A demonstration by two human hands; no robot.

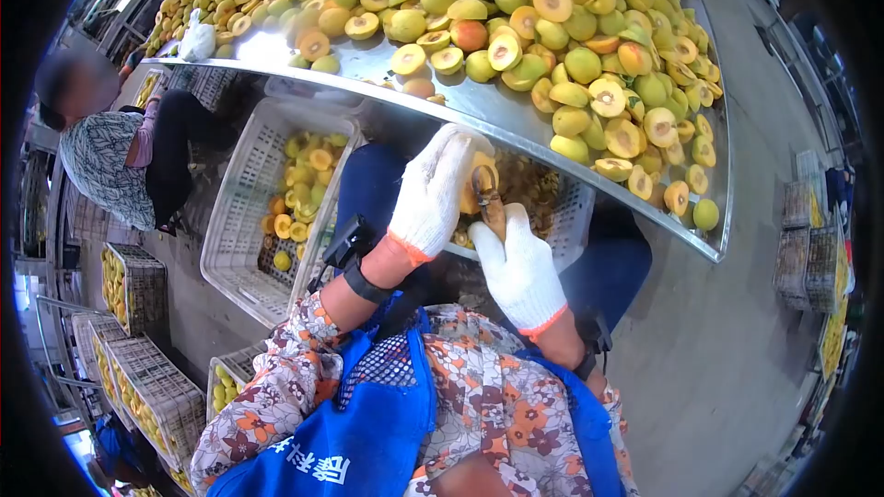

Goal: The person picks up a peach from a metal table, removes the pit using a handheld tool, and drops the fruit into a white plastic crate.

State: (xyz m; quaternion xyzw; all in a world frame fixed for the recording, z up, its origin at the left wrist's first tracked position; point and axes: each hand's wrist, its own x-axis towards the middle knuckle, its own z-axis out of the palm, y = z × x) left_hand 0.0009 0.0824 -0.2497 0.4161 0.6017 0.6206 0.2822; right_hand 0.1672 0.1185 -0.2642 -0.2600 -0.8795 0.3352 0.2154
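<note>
My left hand (435, 186), in a white knit glove, is closed around a yellow peach half (472, 193) and largely covers it. Gripped in my gloved right hand (517, 267) is a pitting knife (493, 212) with a brown handle and a looped metal end. That loop is at the cut side of the peach half. Both hands are just below the near edge of a metal table (368, 90), above a white crate (575, 212) with brown pits and scraps in it.
Many halved peaches (562, 64) are heaped on the table. A white crate (262, 143) of peach halves stands to the left. Another person (120, 147) sits beyond it. Stacked crates (147, 387) of fruit line the left side, and more crates (806, 248) stand far right.
</note>
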